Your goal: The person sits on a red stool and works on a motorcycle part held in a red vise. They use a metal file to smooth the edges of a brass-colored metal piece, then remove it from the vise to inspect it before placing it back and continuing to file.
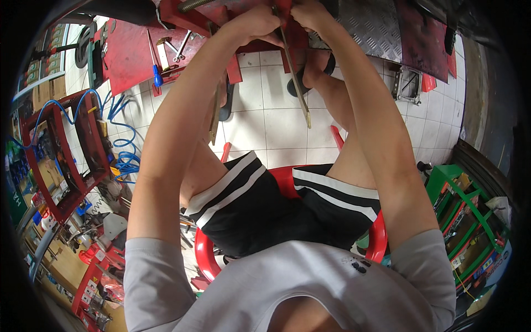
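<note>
One metal rod [296, 77] extends from the red frame [234, 69], upper end between the left hand [255, 23] and right hand [313, 16]. Either hand's grip: cannot tell. Step, apparently: adjustment at the frame. Next move likely requires steady fingers.

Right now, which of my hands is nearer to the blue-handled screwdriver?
Your left. The left hand is to the right of the blue-handled screwdriver, with a gap between them; the right hand is farther right, beyond the left one.
</note>
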A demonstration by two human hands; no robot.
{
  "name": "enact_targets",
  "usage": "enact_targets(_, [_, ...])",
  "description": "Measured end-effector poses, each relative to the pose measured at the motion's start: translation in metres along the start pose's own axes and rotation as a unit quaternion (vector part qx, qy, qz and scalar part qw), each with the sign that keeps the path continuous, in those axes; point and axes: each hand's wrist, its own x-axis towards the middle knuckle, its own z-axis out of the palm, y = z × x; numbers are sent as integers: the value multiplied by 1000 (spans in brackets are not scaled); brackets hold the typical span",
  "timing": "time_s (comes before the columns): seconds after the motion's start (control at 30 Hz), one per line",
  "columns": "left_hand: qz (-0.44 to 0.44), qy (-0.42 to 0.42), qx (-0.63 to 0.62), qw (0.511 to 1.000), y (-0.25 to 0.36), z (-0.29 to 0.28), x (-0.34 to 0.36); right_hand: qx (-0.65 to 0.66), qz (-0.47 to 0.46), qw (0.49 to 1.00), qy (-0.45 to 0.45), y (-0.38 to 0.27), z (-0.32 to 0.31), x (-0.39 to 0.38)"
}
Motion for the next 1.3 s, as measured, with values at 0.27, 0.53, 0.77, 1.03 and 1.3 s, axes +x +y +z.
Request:
enact_targets(0.27, [32,57,226,972,-12,-2,9,20,-55,996,70,10,16,8])
enact_targets(0.53, [90,125,239,959,-35,-21,17,0,15,1000,-9,-27,5,-3])
enact_targets(0.77, [71,80,226,968,0,5,-11,-52,-95,994,-2,-5,-2,-3])
enact_targets(1.03, [43,100,184,977,-9,6,0,-66,-67,995,31,-13,-5,-8])
enact_targets(1.3, [138,80,590,791,-46,-18,36,4,-75,995,60,-8,13,0])
